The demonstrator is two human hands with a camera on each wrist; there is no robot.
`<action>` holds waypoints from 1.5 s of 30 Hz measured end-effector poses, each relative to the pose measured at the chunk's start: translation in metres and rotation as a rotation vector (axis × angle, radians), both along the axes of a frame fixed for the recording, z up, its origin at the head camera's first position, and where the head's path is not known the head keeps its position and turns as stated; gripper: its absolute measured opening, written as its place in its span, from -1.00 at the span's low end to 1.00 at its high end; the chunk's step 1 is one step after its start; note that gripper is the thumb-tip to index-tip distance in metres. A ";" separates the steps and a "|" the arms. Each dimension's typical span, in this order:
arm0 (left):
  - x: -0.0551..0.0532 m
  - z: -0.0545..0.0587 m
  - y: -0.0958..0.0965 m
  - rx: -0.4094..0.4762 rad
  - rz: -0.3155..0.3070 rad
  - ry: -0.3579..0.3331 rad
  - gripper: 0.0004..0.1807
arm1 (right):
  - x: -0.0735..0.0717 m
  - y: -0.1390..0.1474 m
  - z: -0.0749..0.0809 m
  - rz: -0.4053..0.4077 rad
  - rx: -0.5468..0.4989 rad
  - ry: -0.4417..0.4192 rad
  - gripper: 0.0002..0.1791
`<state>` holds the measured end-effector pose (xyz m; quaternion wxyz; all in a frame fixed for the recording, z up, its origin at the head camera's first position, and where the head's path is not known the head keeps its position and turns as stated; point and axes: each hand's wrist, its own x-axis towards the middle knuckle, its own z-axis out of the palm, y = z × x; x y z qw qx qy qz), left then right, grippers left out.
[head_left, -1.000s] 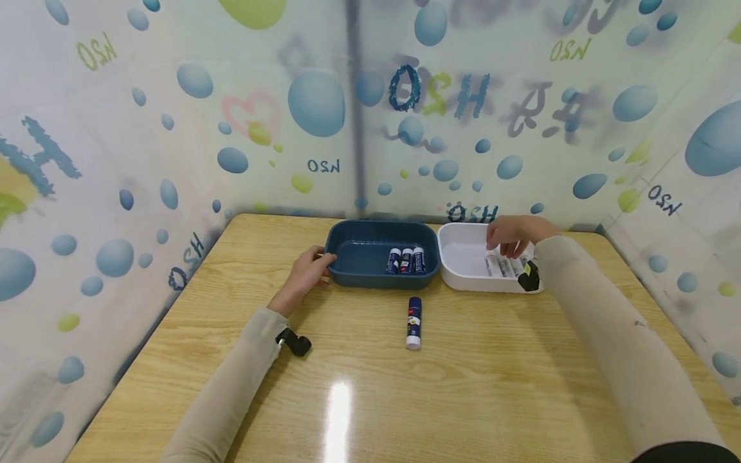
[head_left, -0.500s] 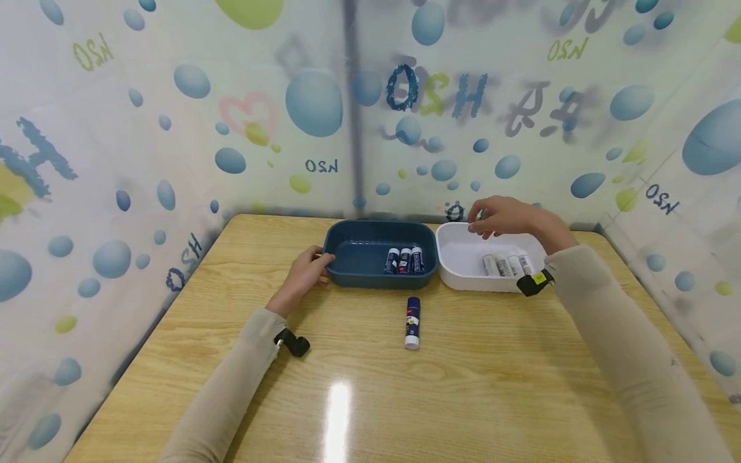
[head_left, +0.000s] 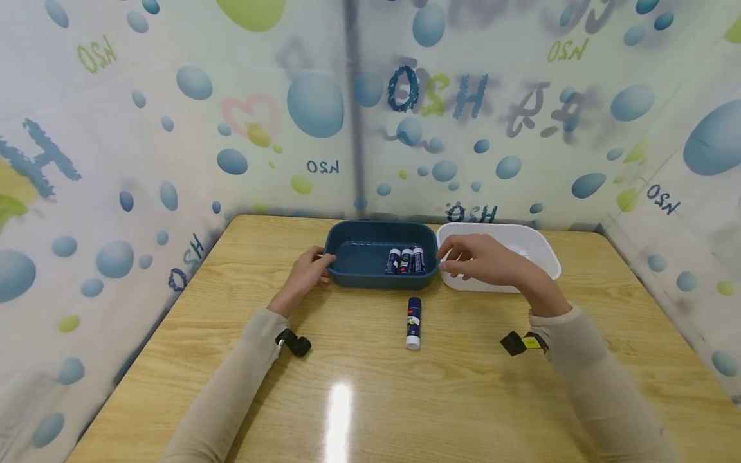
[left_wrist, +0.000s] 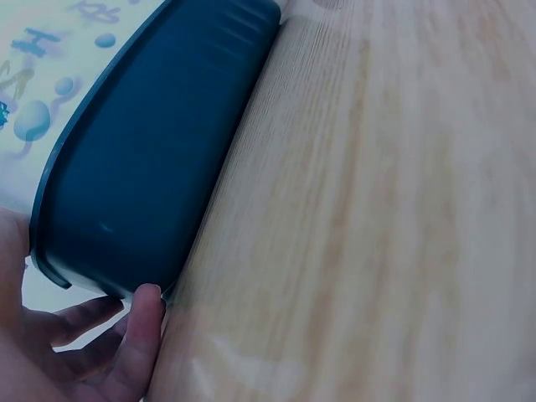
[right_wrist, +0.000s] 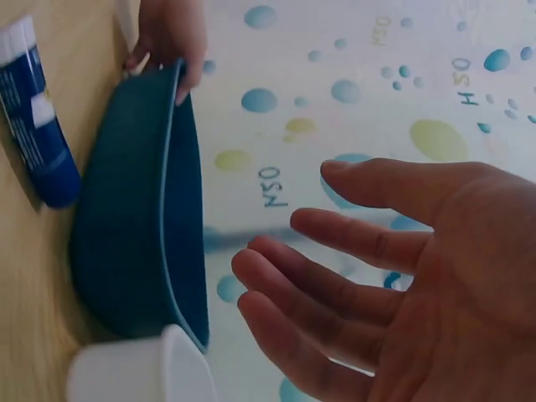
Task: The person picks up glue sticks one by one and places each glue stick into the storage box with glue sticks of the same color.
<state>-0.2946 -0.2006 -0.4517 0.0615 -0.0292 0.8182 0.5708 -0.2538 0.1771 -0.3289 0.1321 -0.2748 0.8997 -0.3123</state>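
My left hand [head_left: 307, 269] holds the left end of a dark blue plastic tray [head_left: 370, 281], thumb over the rim and fingertips against the outer wall. In the left wrist view, those fingers touch the end of the blue tray [left_wrist: 142, 159]. My right hand [head_left: 483, 259] hovers over the left part of a white tray [head_left: 541, 254]; its palm and loosely bent, empty fingers show in the right wrist view. Three blue glue sticks [head_left: 406, 262] lie side by side in the blue tray. Another glue stick [head_left: 413, 323] lies on the table in front, white end nearest me.
Both trays stand side by side at the back of the wooden table [head_left: 370, 399], near a patterned curtain wall [head_left: 260, 128]. My right hand hides much of the white tray's inside.
My right hand has come out of the white tray, lifted, and moved left and nearer to me, with no stick in it. My left hand and the glue sticks in view stayed put.
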 end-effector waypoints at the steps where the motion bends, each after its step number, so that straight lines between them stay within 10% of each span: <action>1: 0.000 0.000 0.000 0.002 0.002 0.001 -0.45 | 0.002 -0.002 -0.004 0.008 -0.004 -0.005 -0.74; 18: -0.001 0.003 -0.002 0.001 0.002 0.002 -0.43 | 0.013 -0.033 -0.061 0.019 0.066 -0.164 -0.55; 26: -0.001 0.001 -0.002 -0.016 -0.014 0.000 -0.40 | 0.011 -0.042 -0.082 -0.008 0.092 -0.029 -0.51; 45: 0.004 0.003 0.001 -0.024 -0.001 -0.005 -0.42 | 0.013 -0.053 -0.093 -0.019 0.080 -0.055 -0.52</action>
